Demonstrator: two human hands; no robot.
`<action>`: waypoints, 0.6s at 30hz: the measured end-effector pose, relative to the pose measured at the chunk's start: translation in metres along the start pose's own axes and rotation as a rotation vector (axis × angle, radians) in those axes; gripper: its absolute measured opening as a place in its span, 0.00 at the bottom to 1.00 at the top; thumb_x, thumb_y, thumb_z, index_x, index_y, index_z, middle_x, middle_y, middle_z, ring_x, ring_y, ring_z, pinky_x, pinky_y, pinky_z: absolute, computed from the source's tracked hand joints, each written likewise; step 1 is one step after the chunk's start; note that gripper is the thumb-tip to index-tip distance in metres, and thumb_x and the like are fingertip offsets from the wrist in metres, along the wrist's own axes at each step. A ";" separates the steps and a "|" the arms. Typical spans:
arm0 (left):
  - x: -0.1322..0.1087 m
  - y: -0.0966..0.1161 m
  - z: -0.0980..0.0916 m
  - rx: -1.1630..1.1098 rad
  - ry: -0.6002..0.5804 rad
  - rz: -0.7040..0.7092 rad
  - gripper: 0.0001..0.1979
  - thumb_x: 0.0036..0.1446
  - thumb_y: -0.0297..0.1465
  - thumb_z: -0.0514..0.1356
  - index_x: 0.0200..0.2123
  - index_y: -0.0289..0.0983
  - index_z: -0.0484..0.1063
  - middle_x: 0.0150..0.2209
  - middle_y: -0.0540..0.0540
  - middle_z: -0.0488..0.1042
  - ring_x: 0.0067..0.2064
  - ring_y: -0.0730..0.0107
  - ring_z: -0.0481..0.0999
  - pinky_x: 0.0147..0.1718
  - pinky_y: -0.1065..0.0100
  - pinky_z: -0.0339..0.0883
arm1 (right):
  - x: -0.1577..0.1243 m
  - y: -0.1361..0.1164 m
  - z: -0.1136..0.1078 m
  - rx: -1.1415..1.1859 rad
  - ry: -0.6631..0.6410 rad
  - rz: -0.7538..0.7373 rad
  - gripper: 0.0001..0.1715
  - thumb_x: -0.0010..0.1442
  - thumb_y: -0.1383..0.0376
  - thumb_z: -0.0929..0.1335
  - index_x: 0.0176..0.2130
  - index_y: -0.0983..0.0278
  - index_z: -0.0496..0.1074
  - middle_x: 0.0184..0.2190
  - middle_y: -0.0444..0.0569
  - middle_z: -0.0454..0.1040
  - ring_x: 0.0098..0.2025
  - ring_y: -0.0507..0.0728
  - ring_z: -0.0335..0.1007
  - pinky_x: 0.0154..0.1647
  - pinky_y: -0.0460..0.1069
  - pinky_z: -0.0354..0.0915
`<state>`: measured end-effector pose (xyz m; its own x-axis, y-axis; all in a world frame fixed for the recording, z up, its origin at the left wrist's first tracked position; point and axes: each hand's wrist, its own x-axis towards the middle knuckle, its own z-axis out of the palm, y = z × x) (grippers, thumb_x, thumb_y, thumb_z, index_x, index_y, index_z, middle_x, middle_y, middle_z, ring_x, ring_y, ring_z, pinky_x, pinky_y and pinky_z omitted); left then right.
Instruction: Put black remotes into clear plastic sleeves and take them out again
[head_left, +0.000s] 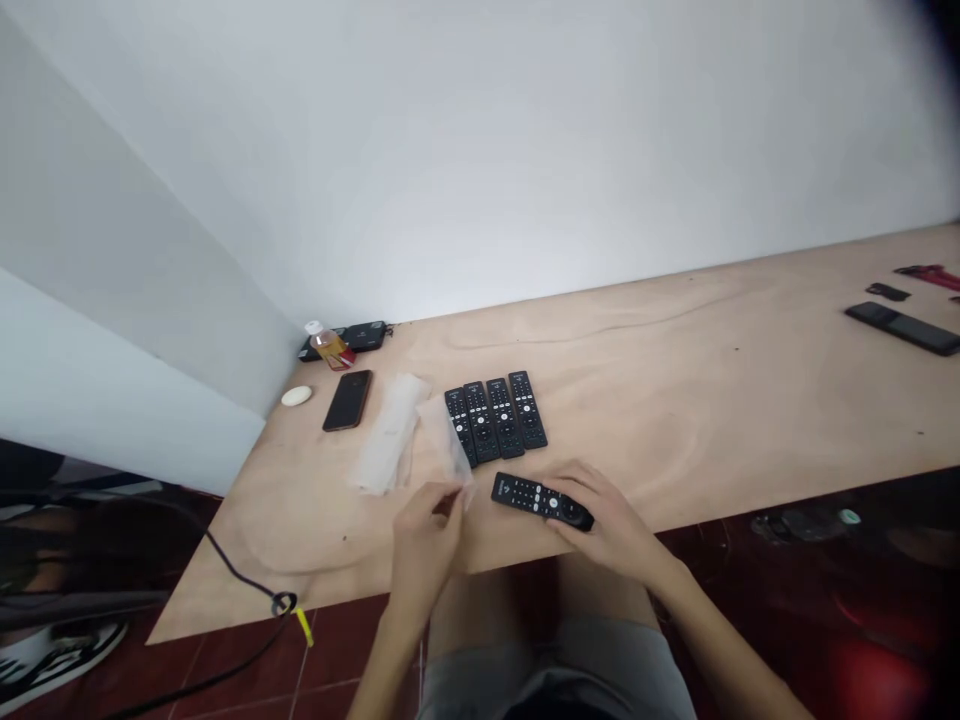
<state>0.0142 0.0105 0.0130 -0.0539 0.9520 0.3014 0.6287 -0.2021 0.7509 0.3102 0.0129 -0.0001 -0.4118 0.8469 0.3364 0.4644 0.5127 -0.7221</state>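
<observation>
A clear plastic sleeve (444, 435) is pinched at its near end by my left hand (429, 525), and its far part lies over the leftmost of several remotes. My right hand (600, 510) grips a black remote control (529, 494) by its lower end, with the keypad facing up. That remote is apart from the sleeve, close to the table's front edge. Just beyond both hands, several black remotes (504, 415) lie side by side in a row. To the left of the row is a pile of translucent sleeves (390, 437).
On the wooden table (675, 400) at left are a phone (348, 400), a drink bottle (331, 346), black boxes (365, 336) and a white round object (296, 396). Another dark phone-like device (904, 328) lies far right. A black cable (247, 580) hangs across the left edge.
</observation>
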 end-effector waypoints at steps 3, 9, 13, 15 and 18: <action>-0.004 0.014 0.015 -0.051 -0.045 0.020 0.10 0.70 0.35 0.61 0.43 0.42 0.83 0.42 0.44 0.85 0.44 0.57 0.84 0.43 0.60 0.79 | -0.002 0.001 -0.003 0.046 -0.036 -0.050 0.30 0.67 0.65 0.75 0.66 0.51 0.73 0.58 0.54 0.79 0.60 0.69 0.74 0.62 0.66 0.73; -0.017 0.026 0.024 -0.079 -0.068 0.042 0.10 0.71 0.33 0.60 0.48 0.43 0.83 0.46 0.43 0.84 0.48 0.55 0.84 0.49 0.56 0.80 | -0.003 0.003 -0.003 0.033 -0.052 -0.061 0.29 0.67 0.66 0.75 0.65 0.53 0.74 0.58 0.53 0.80 0.61 0.68 0.72 0.64 0.66 0.70; -0.026 0.028 0.020 -0.033 -0.155 0.078 0.12 0.71 0.31 0.60 0.50 0.43 0.83 0.45 0.41 0.81 0.47 0.55 0.83 0.47 0.55 0.81 | -0.003 0.006 -0.002 0.036 -0.030 -0.052 0.29 0.67 0.66 0.75 0.65 0.53 0.75 0.57 0.53 0.81 0.60 0.68 0.73 0.63 0.67 0.70; -0.026 0.027 0.014 0.030 -0.226 0.162 0.15 0.71 0.27 0.59 0.53 0.44 0.83 0.50 0.39 0.79 0.51 0.54 0.81 0.51 0.52 0.81 | -0.003 0.008 -0.002 0.045 -0.043 -0.048 0.29 0.66 0.66 0.76 0.64 0.53 0.76 0.57 0.53 0.81 0.59 0.68 0.74 0.63 0.67 0.71; -0.017 0.023 -0.001 0.154 -0.342 0.321 0.22 0.67 0.22 0.60 0.58 0.46 0.80 0.63 0.38 0.73 0.65 0.49 0.73 0.61 0.44 0.74 | -0.003 0.011 -0.002 0.072 -0.054 -0.030 0.28 0.66 0.66 0.77 0.63 0.53 0.77 0.57 0.52 0.82 0.60 0.68 0.74 0.63 0.67 0.71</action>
<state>0.0291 -0.0103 0.0257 0.4025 0.8735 0.2739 0.6810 -0.4857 0.5480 0.3184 0.0158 -0.0074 -0.4673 0.8217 0.3263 0.3948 0.5242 -0.7546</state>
